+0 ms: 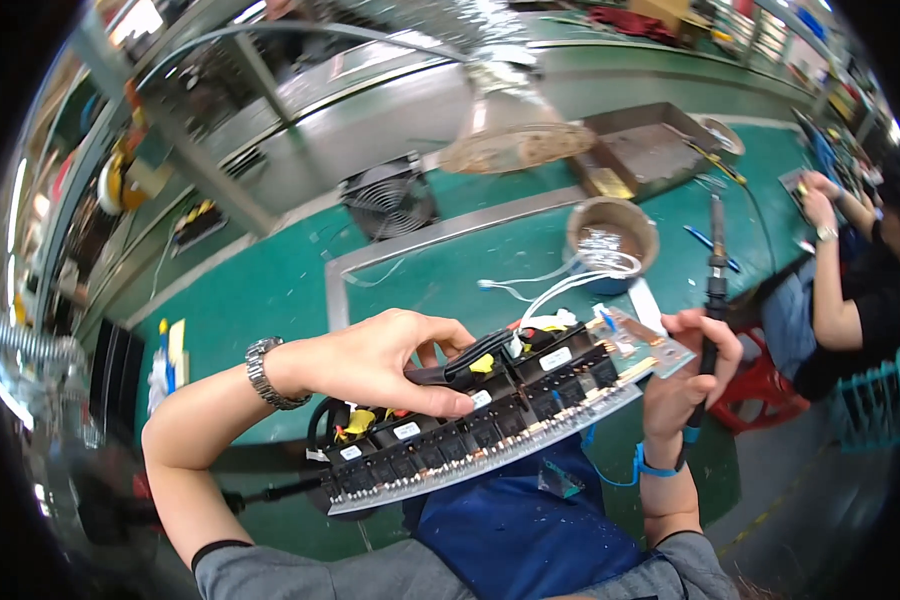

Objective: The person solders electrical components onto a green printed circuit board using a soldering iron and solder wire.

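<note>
One circuit board (490, 430) in left hand (370, 362), edge beside right hand (682, 388).

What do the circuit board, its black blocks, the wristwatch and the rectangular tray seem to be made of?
Circuit board: probably rigid laminate, from its thin, flat edge.
Black blocks: likely moulded plastic, being dark, boxy and fairly smooth.
Wristwatch: seemingly polished metal, its linked bracelet glinting silver.
Rectangular tray: perhaps metal; its dull brown surface looks rusty, but that's uncertain.

White labels (556, 358), none legible
</note>
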`<state>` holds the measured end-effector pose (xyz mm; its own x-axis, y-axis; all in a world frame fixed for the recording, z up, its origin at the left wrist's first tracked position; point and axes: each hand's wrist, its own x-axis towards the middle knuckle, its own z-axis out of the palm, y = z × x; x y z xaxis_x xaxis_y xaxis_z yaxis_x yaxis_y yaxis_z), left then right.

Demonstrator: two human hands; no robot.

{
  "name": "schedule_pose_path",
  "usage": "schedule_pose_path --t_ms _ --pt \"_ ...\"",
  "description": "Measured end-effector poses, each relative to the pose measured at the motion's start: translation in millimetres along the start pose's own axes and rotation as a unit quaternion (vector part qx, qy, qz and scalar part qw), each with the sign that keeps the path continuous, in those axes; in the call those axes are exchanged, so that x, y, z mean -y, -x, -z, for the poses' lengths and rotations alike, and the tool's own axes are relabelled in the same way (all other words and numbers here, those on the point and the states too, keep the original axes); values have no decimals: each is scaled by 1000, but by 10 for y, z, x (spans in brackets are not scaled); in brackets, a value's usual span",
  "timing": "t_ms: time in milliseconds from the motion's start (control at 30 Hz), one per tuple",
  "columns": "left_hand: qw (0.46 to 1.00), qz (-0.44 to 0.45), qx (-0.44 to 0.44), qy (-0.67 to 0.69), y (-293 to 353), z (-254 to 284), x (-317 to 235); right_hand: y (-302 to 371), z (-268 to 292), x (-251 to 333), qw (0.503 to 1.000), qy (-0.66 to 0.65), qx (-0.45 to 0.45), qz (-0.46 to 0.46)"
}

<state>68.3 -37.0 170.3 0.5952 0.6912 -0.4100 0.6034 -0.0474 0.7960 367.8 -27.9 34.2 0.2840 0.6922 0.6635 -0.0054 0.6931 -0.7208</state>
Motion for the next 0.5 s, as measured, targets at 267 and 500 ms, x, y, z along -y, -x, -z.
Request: schedule_pose_path --t_ms 267,500 --pt "890 47 -308 332 1041 -60 415 252 -162 -175 990 -43 59 -124" --pt "747 -25 -528 403 700 981 744 439 -225 -411 990 -5 44 -137"
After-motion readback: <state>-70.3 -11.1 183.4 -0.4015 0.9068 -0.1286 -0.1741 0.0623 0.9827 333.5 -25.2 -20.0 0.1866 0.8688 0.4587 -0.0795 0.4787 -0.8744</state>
